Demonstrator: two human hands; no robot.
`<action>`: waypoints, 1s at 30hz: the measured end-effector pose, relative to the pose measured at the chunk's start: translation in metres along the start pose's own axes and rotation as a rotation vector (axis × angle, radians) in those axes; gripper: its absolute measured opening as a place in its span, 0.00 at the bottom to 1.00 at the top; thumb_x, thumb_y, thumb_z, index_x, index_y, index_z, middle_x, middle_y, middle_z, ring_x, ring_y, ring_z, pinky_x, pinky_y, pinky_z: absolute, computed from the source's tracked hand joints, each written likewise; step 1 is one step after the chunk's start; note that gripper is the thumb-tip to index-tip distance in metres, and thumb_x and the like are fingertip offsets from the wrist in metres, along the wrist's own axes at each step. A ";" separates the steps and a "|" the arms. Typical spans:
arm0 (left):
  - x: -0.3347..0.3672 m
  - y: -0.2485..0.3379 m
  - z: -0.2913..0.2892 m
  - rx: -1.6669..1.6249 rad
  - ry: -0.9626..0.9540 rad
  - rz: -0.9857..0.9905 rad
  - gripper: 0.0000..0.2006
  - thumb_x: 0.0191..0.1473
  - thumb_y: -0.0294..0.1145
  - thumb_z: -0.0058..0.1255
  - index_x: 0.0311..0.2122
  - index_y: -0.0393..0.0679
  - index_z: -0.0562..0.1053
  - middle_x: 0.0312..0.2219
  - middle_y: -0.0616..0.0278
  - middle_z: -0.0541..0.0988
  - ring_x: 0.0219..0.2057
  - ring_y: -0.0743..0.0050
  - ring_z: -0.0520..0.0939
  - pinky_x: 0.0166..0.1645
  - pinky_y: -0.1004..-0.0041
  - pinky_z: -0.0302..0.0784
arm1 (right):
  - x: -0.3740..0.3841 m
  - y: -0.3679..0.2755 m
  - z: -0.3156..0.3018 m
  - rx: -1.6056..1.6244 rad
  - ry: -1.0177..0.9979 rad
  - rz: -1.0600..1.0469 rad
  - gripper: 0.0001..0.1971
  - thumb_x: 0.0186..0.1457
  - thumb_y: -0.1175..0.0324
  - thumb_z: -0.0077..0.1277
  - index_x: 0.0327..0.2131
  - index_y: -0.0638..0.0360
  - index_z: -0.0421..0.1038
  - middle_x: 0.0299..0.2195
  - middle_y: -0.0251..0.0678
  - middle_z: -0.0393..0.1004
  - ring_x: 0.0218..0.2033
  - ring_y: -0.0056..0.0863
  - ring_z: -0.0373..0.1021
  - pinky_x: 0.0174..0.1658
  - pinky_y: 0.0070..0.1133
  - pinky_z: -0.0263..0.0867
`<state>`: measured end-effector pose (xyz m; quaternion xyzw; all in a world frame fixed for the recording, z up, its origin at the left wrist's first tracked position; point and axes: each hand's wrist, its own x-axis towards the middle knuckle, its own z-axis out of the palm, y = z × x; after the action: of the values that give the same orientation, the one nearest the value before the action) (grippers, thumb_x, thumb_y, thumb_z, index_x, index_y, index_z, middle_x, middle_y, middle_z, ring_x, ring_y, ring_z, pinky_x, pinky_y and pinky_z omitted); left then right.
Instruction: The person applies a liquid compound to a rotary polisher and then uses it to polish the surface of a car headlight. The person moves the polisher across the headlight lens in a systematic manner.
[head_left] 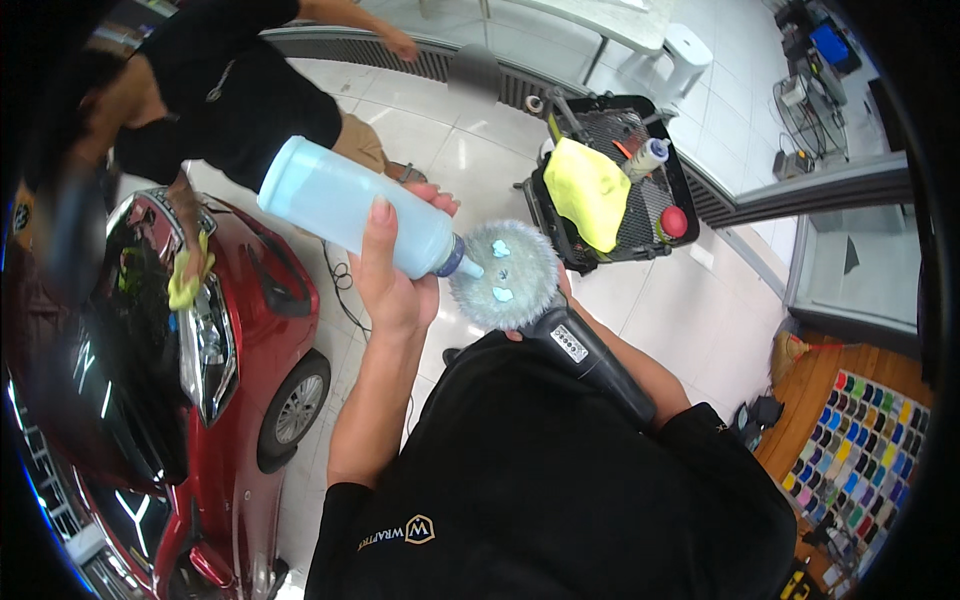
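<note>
My left hand [390, 275] is wrapped round a light-blue squeeze bottle [335, 195], tilted with its nozzle down to the right. The nozzle tip reaches the face of a fluffy grey polishing pad [515, 265], where a few pale-blue blobs of paste lie. The pad is fitted on a black car polisher [592, 365], whose body slants toward my right side. Most of my right hand [564, 284] is hidden behind the pad and polisher head; only bits of fingers show around it as it holds the tool up.
A red car [230, 400] stands at the left. Beside it a person in black [240, 90] holds a yellow cloth [187, 275] against it. Ahead is a black cart [655, 225] with a yellow cloth [590, 190], a bottle [645, 160] and a red round item [673, 221]. A cable [343, 285] lies on the floor.
</note>
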<state>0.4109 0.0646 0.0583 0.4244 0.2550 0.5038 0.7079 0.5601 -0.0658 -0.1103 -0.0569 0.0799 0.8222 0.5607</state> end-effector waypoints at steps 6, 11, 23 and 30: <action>0.020 -0.014 0.028 -0.018 0.008 -0.085 0.27 0.66 0.50 0.54 0.53 0.34 0.68 0.43 0.47 0.80 0.44 0.54 0.84 0.55 0.50 0.81 | -0.015 -0.029 -0.003 0.008 0.010 -0.038 0.35 0.63 0.40 0.41 0.63 0.56 0.66 0.47 0.58 0.78 0.36 0.58 0.80 0.27 0.54 0.75; 0.044 -0.048 0.027 -0.208 0.170 -0.106 0.27 0.67 0.53 0.53 0.54 0.35 0.68 0.42 0.49 0.79 0.45 0.55 0.82 0.57 0.51 0.80 | -0.033 -0.042 -0.024 0.104 -0.072 -0.190 0.37 0.64 0.37 0.43 0.65 0.56 0.63 0.52 0.58 0.76 0.37 0.60 0.80 0.28 0.54 0.76; -0.009 -0.392 0.133 -0.474 -0.213 -1.383 0.30 0.67 0.61 0.47 0.55 0.41 0.69 0.43 0.43 0.82 0.43 0.35 0.86 0.50 0.41 0.86 | -0.240 -0.117 -0.024 -0.228 -0.216 -0.421 0.30 0.71 0.42 0.36 0.67 0.48 0.59 0.51 0.56 0.70 0.44 0.57 0.73 0.37 0.49 0.74; -0.020 -0.543 0.149 -0.377 -0.056 -1.607 0.31 0.67 0.64 0.37 0.52 0.42 0.69 0.44 0.43 0.79 0.40 0.41 0.87 0.38 0.54 0.91 | -0.285 -0.091 -0.022 -0.209 -0.158 -0.502 0.28 0.72 0.47 0.41 0.67 0.50 0.59 0.51 0.50 0.65 0.46 0.52 0.70 0.43 0.47 0.70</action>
<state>0.7907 -0.0773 -0.3332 -0.0008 0.3741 -0.1329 0.9178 0.7487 -0.2972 -0.0858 -0.0683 -0.0659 0.6634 0.7423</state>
